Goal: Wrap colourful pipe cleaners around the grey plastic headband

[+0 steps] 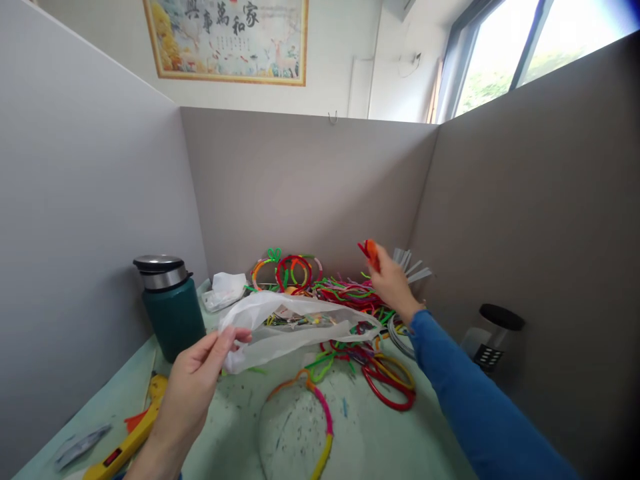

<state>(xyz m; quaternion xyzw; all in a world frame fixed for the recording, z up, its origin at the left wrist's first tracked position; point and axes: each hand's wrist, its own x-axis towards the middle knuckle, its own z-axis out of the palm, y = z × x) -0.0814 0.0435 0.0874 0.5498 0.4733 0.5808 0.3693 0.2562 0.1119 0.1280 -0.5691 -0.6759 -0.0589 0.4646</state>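
Blue cloth sleeved the right forearm (465, 387), which slanted in close to the camera. Its right hand (393, 281) was raised beyond the right end of the translucent plastic bag (280, 348), fingers closed round a small orange-and-red piece (371, 253) too blurred to name. The bag's long axis ran left to right, its mouth gaping upward; the left hand (197, 373) was nearer, thumb and fingers pinching the film at the left end. Thin green and yellow bits (295, 321) lay inside. Nearer the camera, a slim hoop (329, 417) rested on the scuffed pale-green table (370, 437), its right side wrapped in fuzzy orange, pink and yellow, its left side thin and bare. Smooth red handles (397, 404) curved just right of it. Behind the bag sprawled bristly, bright pipe cleaners (345, 291), beside wrapped rings (293, 272). A matte teal bottle (176, 320) with a steel collar stood at the left.
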